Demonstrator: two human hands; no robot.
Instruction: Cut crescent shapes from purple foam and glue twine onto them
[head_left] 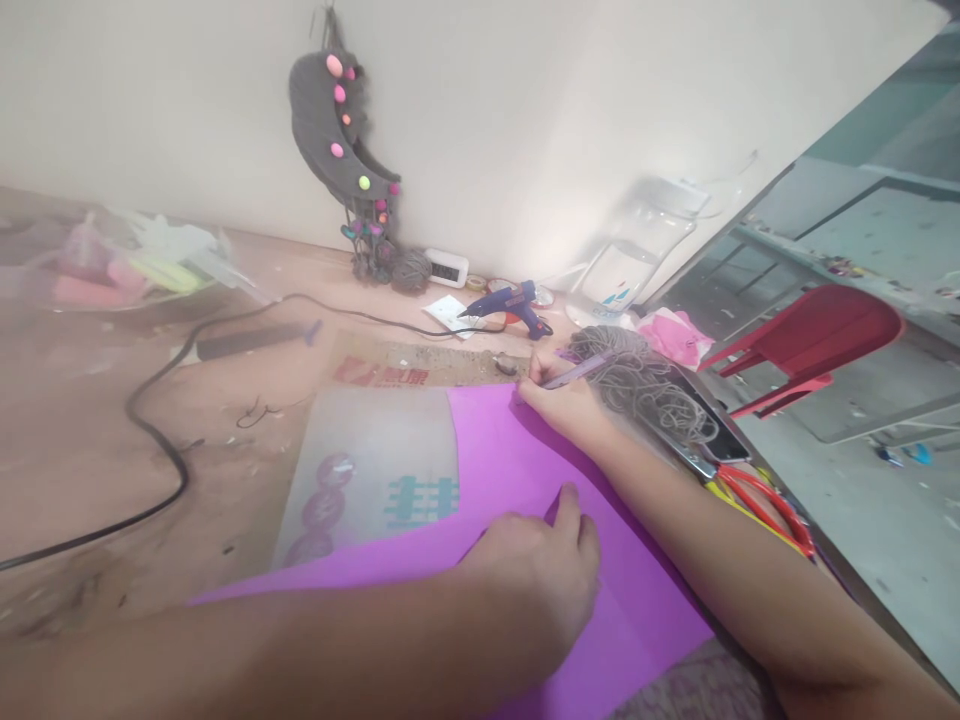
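Note:
A bright purple sheet, paper or foam, point(495, 440) lies over a printed pale plastic sheet on the table. My left hand point(532, 575) presses on its middle, fingers bent and partly hidden, with a darker purple fold or shadow showing between them. Near the sheet's far edge, my right hand point(559, 395) is closed round a slim greyish-purple pen point(581, 370), its tip hidden at the fingers. Right of that hand lies a loose heap of grey yarn point(637, 385). Scissors with red-orange handles point(765, 505) rest beside my right forearm.
Behind the sheet lies a blue glue gun point(506, 300); a black cord point(161, 430) curves across the left. A clear jug point(634, 250) and a small digital clock point(446, 268) stand by the wall. A red chair point(817, 340) is beyond the table's right edge.

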